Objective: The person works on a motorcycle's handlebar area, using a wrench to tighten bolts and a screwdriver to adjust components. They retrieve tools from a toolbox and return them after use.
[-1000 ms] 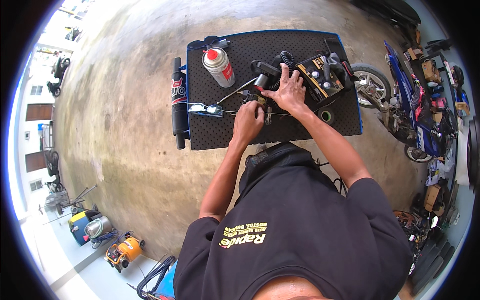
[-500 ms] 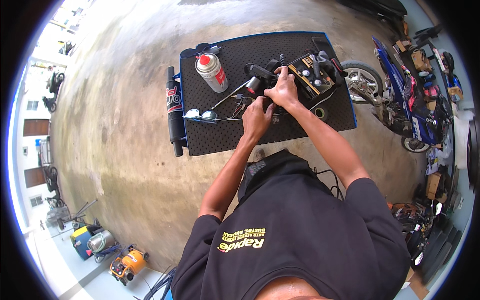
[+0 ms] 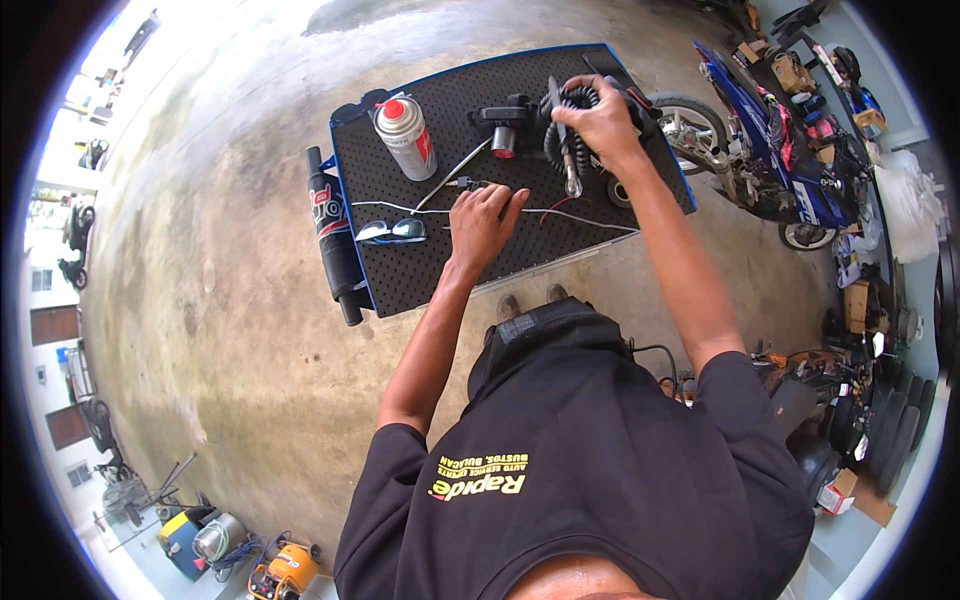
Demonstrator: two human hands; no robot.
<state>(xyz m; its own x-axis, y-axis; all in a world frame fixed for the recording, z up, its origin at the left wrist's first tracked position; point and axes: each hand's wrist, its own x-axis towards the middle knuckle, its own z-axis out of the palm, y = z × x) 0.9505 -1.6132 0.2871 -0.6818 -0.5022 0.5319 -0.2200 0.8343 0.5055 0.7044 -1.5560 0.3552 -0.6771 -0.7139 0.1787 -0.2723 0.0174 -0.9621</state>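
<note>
My right hand (image 3: 598, 118) is closed around a coiled-cord test light (image 3: 565, 135), lifted over the right part of the tabletop. A pointed end stands up beside my fingers, and a metal clip (image 3: 573, 186) hangs below them. My left hand (image 3: 484, 222) lies low over the near middle of the top with its fingers apart, next to a thin white wire (image 3: 400, 207) and a small metal connector (image 3: 466, 183). Between the hands and farther back sits a black device with a grey barrel and red end (image 3: 504, 142). A thin rod (image 3: 450, 178) lies left of it.
The black perforated tabletop (image 3: 480, 85) has a blue rim. A spray can with a red cap (image 3: 407, 140) stands at its left, with sunglasses (image 3: 393, 232) nearer me. A tape roll (image 3: 619, 192) lies at the right. Beyond is a blue motorcycle (image 3: 765, 150).
My right hand has risen and moved right and back with the coiled test light in it. My left hand has drawn apart from it, nearer the sunglasses. The view has shifted slightly.
</note>
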